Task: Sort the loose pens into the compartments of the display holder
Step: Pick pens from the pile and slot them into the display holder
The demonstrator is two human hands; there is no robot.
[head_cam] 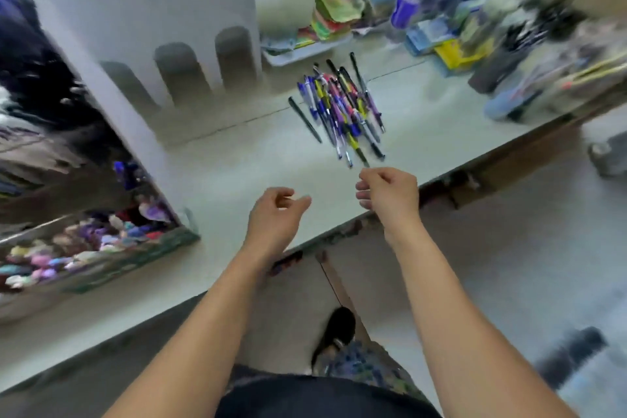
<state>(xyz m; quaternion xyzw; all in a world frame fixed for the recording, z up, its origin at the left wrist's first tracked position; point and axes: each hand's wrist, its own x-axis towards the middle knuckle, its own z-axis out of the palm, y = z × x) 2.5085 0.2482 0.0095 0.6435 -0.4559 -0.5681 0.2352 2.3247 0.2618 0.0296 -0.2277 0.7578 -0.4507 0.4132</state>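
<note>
A pile of loose pens [342, 108], blue, black, yellow and pink, lies on the pale table [237, 159]. One black pen [304, 119] lies apart on the pile's left. A white display holder [169, 54] with arched compartment openings stands at the back left. My left hand [276, 214] hovers over the table's front edge, fingers loosely curled, holding nothing. My right hand [388, 193] hangs just short of the pile's near end, fingers also loosely curled and empty. The frame is motion-blurred.
A tray of small colourful items [84, 248] sits at the left beside the holder. Packets, bottles and stationery [441, 10] crowd the back and right of the table. The table edge runs diagonally; the floor and a dark shoe [336, 329] show below.
</note>
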